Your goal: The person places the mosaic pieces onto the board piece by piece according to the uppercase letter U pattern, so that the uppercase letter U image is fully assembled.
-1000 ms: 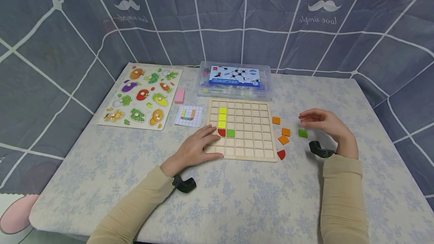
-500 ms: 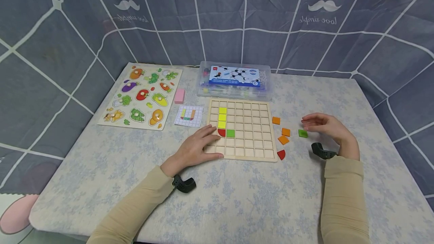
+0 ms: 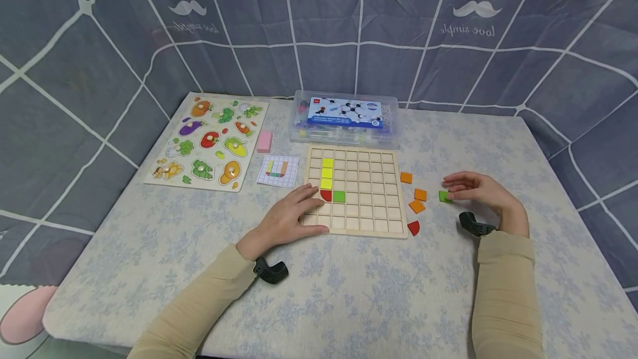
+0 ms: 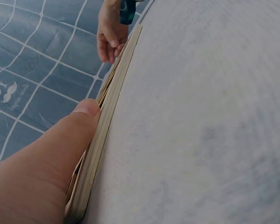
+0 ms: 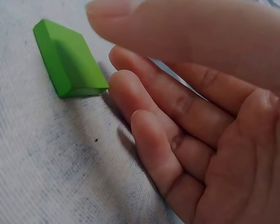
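My left hand (image 3: 286, 216) rests on the lower left corner of the wooden grid board (image 3: 366, 230), fingers spread. In the left wrist view its thumb (image 4: 74, 135) lies along the board's edge (image 4: 95, 158). On the board, three yellow square tiles (image 3: 327, 173) form a column above a red quarter-circle tile (image 3: 326, 195), with a green square tile (image 3: 339, 196) beside the red one. My right hand (image 3: 480, 190) is at a loose green square tile (image 3: 443, 196) on the table. The right wrist view shows this green tile (image 5: 72, 60) flat beyond the fingertips, the relaxed thumb and fingers not closed round it.
Orange square tiles (image 3: 420, 195) and a red quarter-circle tile (image 3: 413, 228) lie right of the board. A pattern card (image 3: 293, 175) and a pink block (image 3: 265, 142) are to its left, near a vegetable puzzle board (image 3: 219, 158). Behind stands a clear plastic kit box (image 3: 344, 135).
My right hand has come down and slightly nearer me, its fingertips now overlapping the loose green tile. The left hand has stayed in place on the board.
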### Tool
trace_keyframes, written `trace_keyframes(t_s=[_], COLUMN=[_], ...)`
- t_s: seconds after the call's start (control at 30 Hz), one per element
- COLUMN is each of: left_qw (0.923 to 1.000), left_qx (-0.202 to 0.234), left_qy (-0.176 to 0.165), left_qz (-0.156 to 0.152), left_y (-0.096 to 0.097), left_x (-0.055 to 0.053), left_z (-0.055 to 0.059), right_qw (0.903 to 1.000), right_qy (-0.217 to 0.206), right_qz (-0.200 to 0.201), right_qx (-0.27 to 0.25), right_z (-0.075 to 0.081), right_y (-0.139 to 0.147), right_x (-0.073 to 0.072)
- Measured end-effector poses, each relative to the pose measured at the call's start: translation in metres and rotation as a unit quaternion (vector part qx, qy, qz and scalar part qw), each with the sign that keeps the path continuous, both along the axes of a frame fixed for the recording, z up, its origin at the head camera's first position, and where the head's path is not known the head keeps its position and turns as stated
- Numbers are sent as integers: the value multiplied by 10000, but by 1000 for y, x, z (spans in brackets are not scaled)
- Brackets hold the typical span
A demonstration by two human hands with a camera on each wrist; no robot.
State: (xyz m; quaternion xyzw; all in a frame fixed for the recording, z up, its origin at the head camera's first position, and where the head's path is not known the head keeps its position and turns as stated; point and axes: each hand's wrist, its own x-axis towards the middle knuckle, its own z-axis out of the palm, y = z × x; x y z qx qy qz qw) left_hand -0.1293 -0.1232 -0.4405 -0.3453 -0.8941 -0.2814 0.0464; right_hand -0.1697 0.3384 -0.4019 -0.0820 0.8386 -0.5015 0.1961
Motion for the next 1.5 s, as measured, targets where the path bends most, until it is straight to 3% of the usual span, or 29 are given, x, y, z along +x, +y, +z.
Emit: trace_keyframes(t_s=[0.37,1.13,1.5], left_qw=[10000,10000,10000], left_qx=[50,26,-2], left_qy=[72,1,-47], left_qz=[-18,22,19], left_y=[0,-1,0], left_x=[0,-1,-1], left_z=[1,0,-1], right_qw=[9986,9964,9941], right_qy=[-3,273,320], right_qz=[-18,-19,-287], right_qx=[531,803,997], right_z=[-2,-5,-8], right_y=[-2,-6,-9], right_x=[0,-3,-5])
